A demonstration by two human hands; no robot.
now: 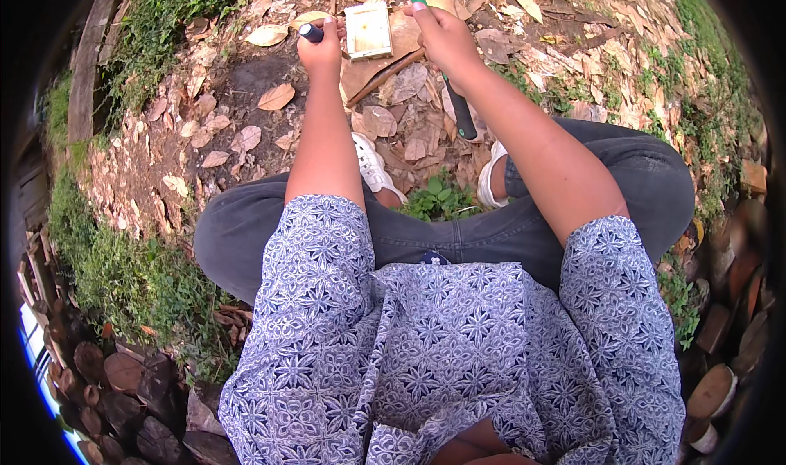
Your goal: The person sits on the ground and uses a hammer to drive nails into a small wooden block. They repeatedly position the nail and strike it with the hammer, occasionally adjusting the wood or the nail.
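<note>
My left hand (pixel 321 49) is closed round a dark blue handle (pixel 309 32) with a pale, round end; what is at its far end cannot be made out. Close to its right lies a small, shallow box of pale wood (pixel 368 31) with raised edges. My right hand (pixel 442 43) grips a hammer (pixel 463 113) by its green and black handle. The metal head points away from me, just beyond and to the right of the box, and the black end of the handle hangs down toward my feet. Neither hand visibly touches the box.
A flat brown piece (pixel 405 35) lies under the box, with a dark stick (pixel 385 79) along its near edge. Dry leaves (pixel 276 97) cover the ground. My white shoes (pixel 372 164) and crossed legs are close by. Cut logs (pixel 123 372) are stacked at lower left, more at lower right.
</note>
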